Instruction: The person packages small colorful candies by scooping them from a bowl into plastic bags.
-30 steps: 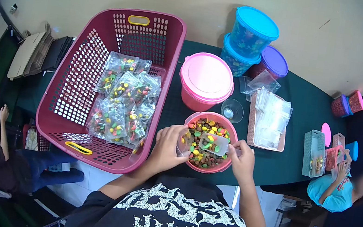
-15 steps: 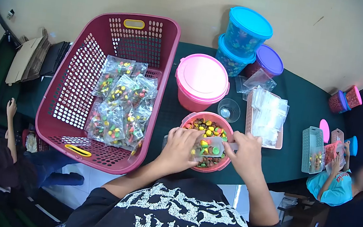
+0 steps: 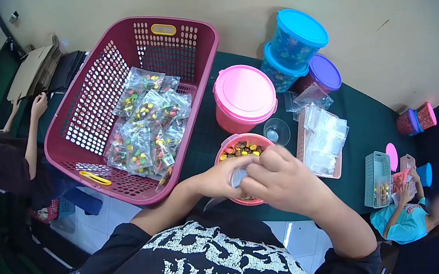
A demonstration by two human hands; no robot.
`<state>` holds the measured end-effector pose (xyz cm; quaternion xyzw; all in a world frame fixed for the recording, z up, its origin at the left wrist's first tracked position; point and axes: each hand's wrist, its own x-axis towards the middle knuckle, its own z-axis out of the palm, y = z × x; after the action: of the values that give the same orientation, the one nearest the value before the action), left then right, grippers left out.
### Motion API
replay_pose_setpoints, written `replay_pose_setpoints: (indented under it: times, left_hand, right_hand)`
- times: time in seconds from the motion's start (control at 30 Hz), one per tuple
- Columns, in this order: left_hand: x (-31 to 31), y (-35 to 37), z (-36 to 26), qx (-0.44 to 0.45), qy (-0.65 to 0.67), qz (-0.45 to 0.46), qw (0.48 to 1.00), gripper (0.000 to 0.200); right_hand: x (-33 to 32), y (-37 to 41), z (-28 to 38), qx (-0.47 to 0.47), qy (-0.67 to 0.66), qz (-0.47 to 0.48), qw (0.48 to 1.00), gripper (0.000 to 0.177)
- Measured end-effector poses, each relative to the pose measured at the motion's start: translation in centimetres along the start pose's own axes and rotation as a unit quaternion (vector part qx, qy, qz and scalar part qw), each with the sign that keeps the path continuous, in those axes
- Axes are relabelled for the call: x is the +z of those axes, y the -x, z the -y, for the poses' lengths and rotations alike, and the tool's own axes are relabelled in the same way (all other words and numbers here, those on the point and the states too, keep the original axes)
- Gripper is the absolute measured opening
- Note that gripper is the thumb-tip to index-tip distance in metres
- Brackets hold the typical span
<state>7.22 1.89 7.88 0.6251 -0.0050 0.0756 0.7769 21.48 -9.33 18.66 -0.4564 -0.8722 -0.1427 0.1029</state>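
My left hand [image 3: 217, 179] is closed around a clear plastic bag [image 3: 214, 202], whose lower edge shows under the palm. My right hand [image 3: 283, 179] is in a fist, turned over, above the left fingers. A translucent scoop [image 3: 238, 176] shows between the two hands, tilted down; its handle is hidden in the right fist. Both hands are over a pink bucket [image 3: 222, 151] of colourful candies [image 3: 244, 149], covering its near half. Whether candies are inside the bag is hidden by my fingers.
A maroon basket [image 3: 206, 72] with filled candy bags [image 3: 150, 107] stands left. Behind the bucket are a lidded pink tub [image 3: 246, 93], a clear cup [image 3: 277, 131] and stacked blue tubs [image 3: 302, 30]. A tray holds empty bags [image 3: 324, 141]. People [image 3: 402, 221] work at both sides.
My right hand has rolled over and moved left and up, tipping the scoop towards my left hand. The person at the left has moved their hands up to the cardboard.
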Motion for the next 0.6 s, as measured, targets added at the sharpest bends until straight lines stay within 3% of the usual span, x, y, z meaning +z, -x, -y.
replay_pose_setpoints:
  times: [0.07,0.17,0.2,0.37,0.47,0.5,0.6]
  left_hand:
    - [0.1,0.3,0.5,0.009,0.042,0.033,0.999,0.069]
    - [0.7,0.6,-0.4,-0.057,0.099,0.059,0.992,0.073]
    - [0.2,0.7,0.3,-0.04,0.091,0.085,0.991,0.073]
    - [0.2,0.4,1.3,-0.075,0.107,0.084,0.988,0.067]
    - [0.0,0.3,1.1,0.009,-0.103,0.018,0.994,0.062]
    - [-0.2,0.4,1.7,0.008,-0.103,0.018,0.995,0.062]
    - [-0.3,1.1,3.5,0.005,-0.225,-0.167,0.96,0.057]
  right_hand:
    - [0.5,0.2,0.1,-0.007,-0.067,-0.012,0.998,0.02]
    - [0.6,1.2,0.1,-0.016,-0.071,0.026,0.997,0.023]
    - [0.7,1.2,0.3,-0.017,-0.07,0.026,0.997,0.023]
    - [2.3,2.4,0.3,-0.019,-0.109,0.007,0.994,0.023]
    - [0.3,3.3,-0.2,0.027,-0.045,-0.029,0.998,0.019]
    - [-0.5,3.9,-0.7,0.059,-0.012,-0.041,0.997,0.017]
    - [-1.2,5.7,-2.0,0.204,0.051,-0.033,0.977,0.014]
